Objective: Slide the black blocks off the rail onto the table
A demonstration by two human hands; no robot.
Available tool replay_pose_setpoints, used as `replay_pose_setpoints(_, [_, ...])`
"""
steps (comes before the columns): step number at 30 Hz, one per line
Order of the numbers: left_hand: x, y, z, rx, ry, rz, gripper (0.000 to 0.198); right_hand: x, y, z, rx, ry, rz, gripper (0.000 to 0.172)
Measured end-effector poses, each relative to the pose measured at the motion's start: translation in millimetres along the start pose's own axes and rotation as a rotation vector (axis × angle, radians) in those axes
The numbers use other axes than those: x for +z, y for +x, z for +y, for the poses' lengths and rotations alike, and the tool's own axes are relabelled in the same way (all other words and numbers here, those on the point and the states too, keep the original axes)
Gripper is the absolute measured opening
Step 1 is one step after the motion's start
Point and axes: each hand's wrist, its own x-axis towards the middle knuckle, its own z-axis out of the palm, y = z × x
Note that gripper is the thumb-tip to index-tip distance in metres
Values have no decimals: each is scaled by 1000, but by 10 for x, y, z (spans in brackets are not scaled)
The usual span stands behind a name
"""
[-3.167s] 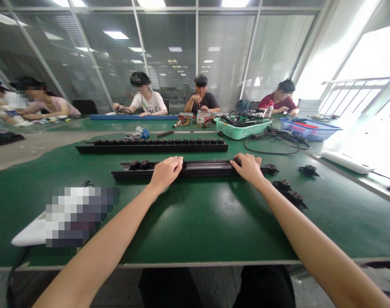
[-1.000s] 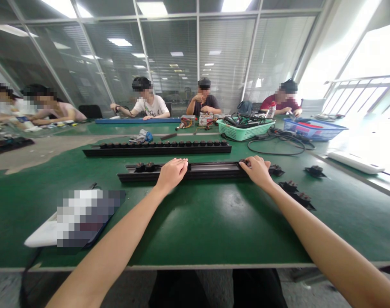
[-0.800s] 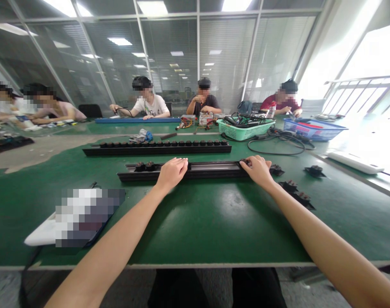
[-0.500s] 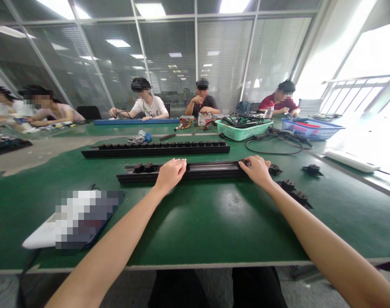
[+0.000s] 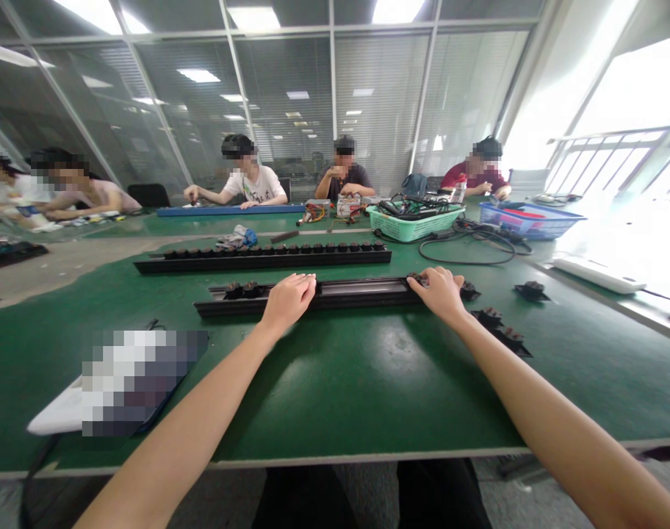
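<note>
A black metal rail (image 5: 362,291) with a channel along its top lies crosswise on the table before me. My left hand (image 5: 291,297) is closed over the middle of the rail, its fingers bent down behind it. Two small black parts with brownish tops (image 5: 242,289) sit in the channel left of that hand. At the rail's right end my right hand (image 5: 439,289) is closed on another small black part (image 5: 417,280), mostly hidden under the fingers. Just right of this hand lies a loose black part (image 5: 469,291); several more (image 5: 511,340) lie further right.
Behind stands a second black rail (image 5: 263,259), filled with a row of similar parts. A green basket (image 5: 417,226) of cables, a blue basket (image 5: 533,222) and a white power strip (image 5: 596,275) lie right. A white-and-dark object (image 5: 120,382), blurred out, lies front left. Co-workers sit beyond.
My view has shifted a little, so everything appears slightly further left. Both hands keep their places on the rail, with no clear change in grip.
</note>
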Motion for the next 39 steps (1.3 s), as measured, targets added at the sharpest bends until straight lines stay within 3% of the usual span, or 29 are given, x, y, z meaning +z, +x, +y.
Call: replay_pose_setpoints(39, [7,8,-22,2,-19,0,45,-51,31,72,66,-9,12,36])
